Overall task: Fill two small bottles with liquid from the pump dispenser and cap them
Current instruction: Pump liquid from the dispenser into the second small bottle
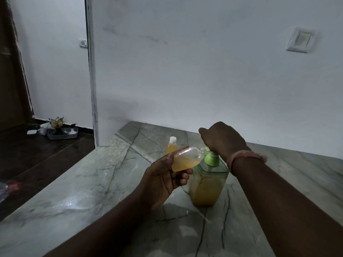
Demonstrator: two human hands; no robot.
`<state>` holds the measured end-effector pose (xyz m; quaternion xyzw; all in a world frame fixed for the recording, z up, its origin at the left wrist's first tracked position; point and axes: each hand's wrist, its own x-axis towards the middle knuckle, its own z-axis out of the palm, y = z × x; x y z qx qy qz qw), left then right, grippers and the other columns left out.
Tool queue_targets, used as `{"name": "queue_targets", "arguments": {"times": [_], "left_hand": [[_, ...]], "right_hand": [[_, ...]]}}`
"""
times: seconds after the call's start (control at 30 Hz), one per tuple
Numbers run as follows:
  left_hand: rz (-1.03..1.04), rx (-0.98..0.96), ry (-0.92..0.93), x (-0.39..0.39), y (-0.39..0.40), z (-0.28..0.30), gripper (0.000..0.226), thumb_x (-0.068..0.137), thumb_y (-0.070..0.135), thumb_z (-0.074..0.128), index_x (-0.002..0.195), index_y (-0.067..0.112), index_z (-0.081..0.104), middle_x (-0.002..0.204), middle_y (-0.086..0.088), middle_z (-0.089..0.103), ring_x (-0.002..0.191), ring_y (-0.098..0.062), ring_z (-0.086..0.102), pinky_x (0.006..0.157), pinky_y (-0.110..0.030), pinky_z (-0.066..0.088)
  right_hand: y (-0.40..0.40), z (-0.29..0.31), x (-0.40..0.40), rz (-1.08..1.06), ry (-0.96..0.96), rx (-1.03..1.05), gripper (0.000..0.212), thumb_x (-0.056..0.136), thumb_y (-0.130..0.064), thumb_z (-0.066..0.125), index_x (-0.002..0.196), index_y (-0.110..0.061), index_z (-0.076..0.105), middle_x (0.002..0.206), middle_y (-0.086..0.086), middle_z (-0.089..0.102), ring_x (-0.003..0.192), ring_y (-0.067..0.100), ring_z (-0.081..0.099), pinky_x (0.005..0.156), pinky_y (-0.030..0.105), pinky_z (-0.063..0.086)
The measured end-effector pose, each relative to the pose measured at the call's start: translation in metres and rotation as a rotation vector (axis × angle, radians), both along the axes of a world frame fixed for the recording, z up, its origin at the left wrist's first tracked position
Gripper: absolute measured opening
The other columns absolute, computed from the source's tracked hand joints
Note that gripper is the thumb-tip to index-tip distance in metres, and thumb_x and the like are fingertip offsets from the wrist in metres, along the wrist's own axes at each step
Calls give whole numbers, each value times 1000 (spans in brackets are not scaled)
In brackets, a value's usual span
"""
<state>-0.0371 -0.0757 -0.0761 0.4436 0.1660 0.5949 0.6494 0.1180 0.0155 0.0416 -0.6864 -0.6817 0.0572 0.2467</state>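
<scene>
My left hand grips a small clear bottle, tilted almost level and partly filled with yellow liquid, its open mouth up against the pump's nozzle. The pump dispenser stands on the marble counter; it is a clear square bottle with a green collar and is about half full of yellow liquid. My right hand sits on top of the pump head with its fingers curled down over it, hiding the head. A second small bottle, filled with yellow liquid and wearing a white cap, stands upright behind.
The counter runs along a white wall with a switch plate at upper right. To the left the counter ends at a wall corner, with dark floor below. A grey tray with odds and ends lies on that floor.
</scene>
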Motion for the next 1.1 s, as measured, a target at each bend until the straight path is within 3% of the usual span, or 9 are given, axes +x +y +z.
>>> {"name": "queue_targets", "arguments": {"times": [0.1, 0.37, 0.5, 0.8, 0.97, 1.1], "left_hand": [[-15, 5, -12, -1, 2, -1, 45, 92, 34, 46, 129, 14, 63, 93, -23, 64, 75, -21, 63, 67, -29, 55], [-18, -3, -17, 0, -2, -1, 44, 92, 32, 46, 127, 13, 64, 93, -22, 65, 75, -21, 63, 66, -29, 55], [-11, 3, 1, 0, 1, -2, 46, 94, 32, 43, 132, 12, 60, 94, -22, 65, 76, -21, 63, 67, -29, 55], [-1, -16, -14, 1, -4, 2, 47, 92, 31, 46, 131, 9, 60, 94, -25, 63, 75, -22, 63, 66, -30, 55], [6, -25, -21, 1, -1, 1, 46, 91, 32, 46, 128, 10, 63, 92, -25, 64, 74, -22, 64, 65, -29, 55], [4, -30, -19, 1, -2, 2, 43, 92, 32, 47, 125, 12, 66, 92, -24, 64, 74, -22, 63, 65, -29, 55]], "right_hand": [[3, -7, 0, 13, 75, -96, 24, 75, -33, 51, 60, -15, 50, 68, 8, 55, 63, 28, 53, 60, 29, 40], [-2, 7, -1, -9, -87, -15, 24, 78, -38, 54, 64, -19, 52, 72, 2, 58, 74, 27, 60, 66, 29, 44], [3, -5, 0, 2, 48, -49, 23, 75, -33, 51, 59, -16, 50, 70, 8, 56, 64, 26, 54, 59, 29, 40], [-2, 6, -2, -13, -47, -43, 22, 77, -37, 54, 65, -18, 54, 74, 3, 60, 77, 27, 61, 67, 29, 45], [4, -5, 0, -21, 62, -63, 22, 75, -33, 54, 62, -16, 55, 72, 6, 61, 70, 27, 60, 64, 29, 44], [3, -5, 0, -11, 25, -101, 21, 73, -32, 52, 60, -16, 54, 68, 5, 57, 67, 27, 57, 64, 30, 45]]}}
